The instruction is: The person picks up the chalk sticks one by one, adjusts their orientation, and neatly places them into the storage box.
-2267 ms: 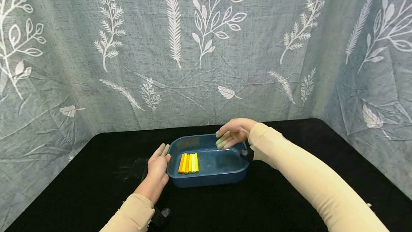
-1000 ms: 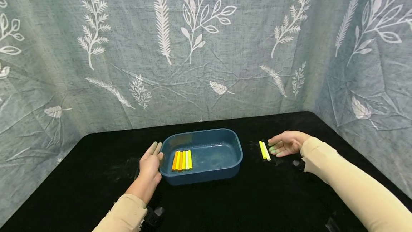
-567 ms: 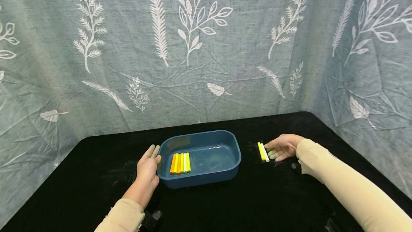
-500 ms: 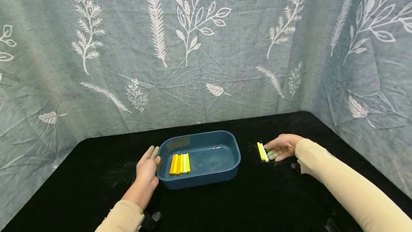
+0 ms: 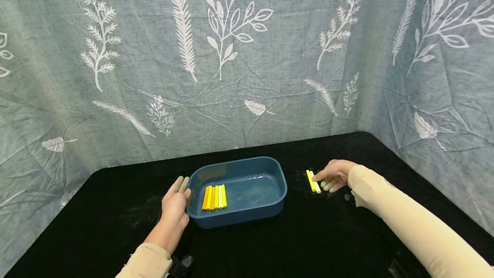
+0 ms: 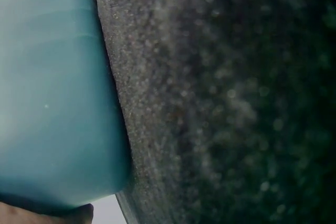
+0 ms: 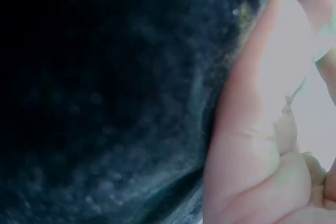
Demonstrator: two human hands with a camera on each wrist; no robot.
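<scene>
My left hand (image 5: pixel 174 209) lies with straight fingers along the left end of the blue tray (image 5: pixel 247 213). Inside that tray, several orange, yellow and white chalk sticks (image 5: pixel 214 197) lie side by side at the left. To its right, a yellow chalk stick (image 5: pixel 310 180) and a white chalk stick (image 5: pixel 318 188) lie together on the black cloth. My right hand (image 5: pixel 336 175) is low beside this pair, its index fingertip overlapping the white stick. The left wrist view shows the tray's wall (image 6: pixel 58 93) close up; in the right wrist view, the thumb (image 7: pixel 262 103) lies along the cloth.
A black cloth (image 5: pixel 301 239) with faint chalk smudges covers the table. Grey-green curtains (image 5: pixel 231 115) with white leaf prints stand behind and at both sides. Dark wrist cameras sit under both cream sleeves (image 5: pixel 401 209).
My right hand moved from over the tray to the right, and two chalk sticks came into sight beside it. Lately its index finger came in over the white stick. The left hand stayed at the tray.
</scene>
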